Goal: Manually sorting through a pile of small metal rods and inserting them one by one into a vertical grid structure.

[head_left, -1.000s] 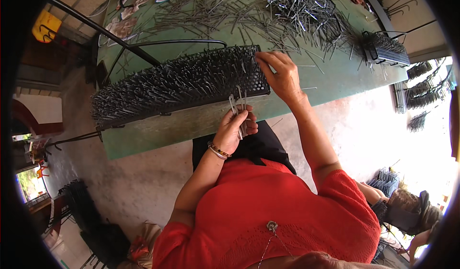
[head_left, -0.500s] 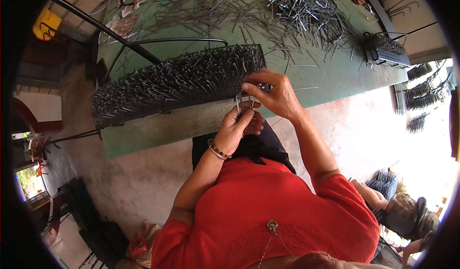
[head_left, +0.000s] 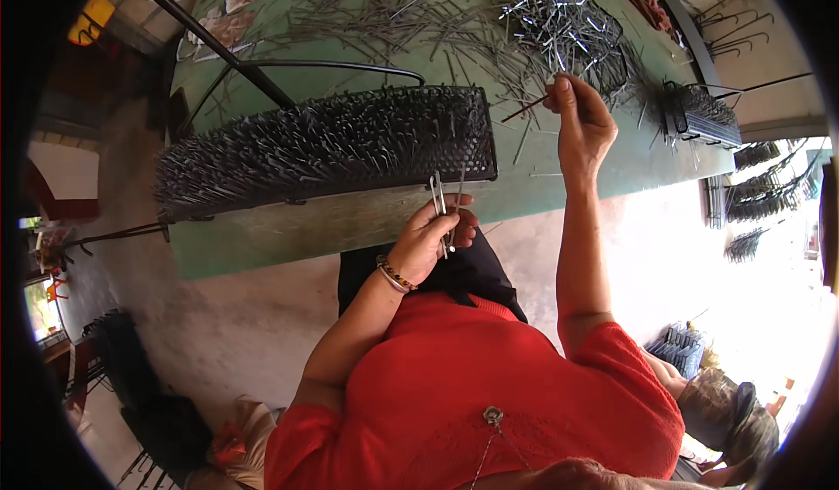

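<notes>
Along the near edge of the surface (head_left: pixel 625 165) sits a long black rack (head_left: pixel 479 155), packed with thin dark rods (head_left: pixel 306 149) standing and leaning out of it; perforated face shows through at its right end. Position looks deliberate: long side toward the person, sparse end within easy reach of both hands. Left hand (head_left: pixel 437 226) is just off that end, at the near edge, fingers narrow around a few metal strips (head_left: pixel 436 192) with their tips up toward the rack — my read is that the loose fan keeps them separate. Right hand (head_left: pixel 584 125) is up over the surface, right of the rack, fingers pinched on one end of a single dark rod (head_left: pixel 524 110). End grip probably keeps most of its length clear of the fingers. Rod looks straight, slim, dark with a reddish-brown tint, angled down-left toward the rack's right end, not touching it. Strips are paler, grey-white, slim — can't tell if flat or folded. Tangled heap (head_left: pixel 568 37) lies toward the far edge, right of centre, ends glinting silver; likely parked there for right-hand reach. More loose rods (head_left: pixel 384 18) scatter left of it, dull grey, crossing at all angles.
</notes>
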### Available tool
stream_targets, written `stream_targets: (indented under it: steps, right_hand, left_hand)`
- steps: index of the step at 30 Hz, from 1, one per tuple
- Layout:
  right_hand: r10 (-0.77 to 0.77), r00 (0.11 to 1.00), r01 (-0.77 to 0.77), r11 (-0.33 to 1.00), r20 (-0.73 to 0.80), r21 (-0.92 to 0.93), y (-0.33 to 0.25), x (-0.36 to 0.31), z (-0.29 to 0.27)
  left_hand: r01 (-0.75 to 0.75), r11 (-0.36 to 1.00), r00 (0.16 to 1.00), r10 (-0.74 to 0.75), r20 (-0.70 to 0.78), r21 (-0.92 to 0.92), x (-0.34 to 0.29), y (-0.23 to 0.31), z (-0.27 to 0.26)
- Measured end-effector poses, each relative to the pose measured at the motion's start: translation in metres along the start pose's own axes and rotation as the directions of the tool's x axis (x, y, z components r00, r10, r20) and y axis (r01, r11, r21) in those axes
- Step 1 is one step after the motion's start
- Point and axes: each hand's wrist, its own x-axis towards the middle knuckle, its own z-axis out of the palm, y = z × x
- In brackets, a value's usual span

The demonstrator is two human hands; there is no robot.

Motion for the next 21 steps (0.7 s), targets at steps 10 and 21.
stream_targets:
  steps: [10,21]
  right_hand:
    - [0.02,0.984,0.014,0.983,0.179,-0.185,0.023,-0.019,0.02]
    - [-0.195,0.957,0.256,0.916,0.215,-0.309,0.02,-0.024,0.022]
  left_hand:
    - [0.013,0.999,0.999,-0.01,0.054,-0.051,0.004,0.006,-0.005]
    - [0.03,0.999,0.998,-0.031,0.047,0.01,0.002,0.009,-0.003]
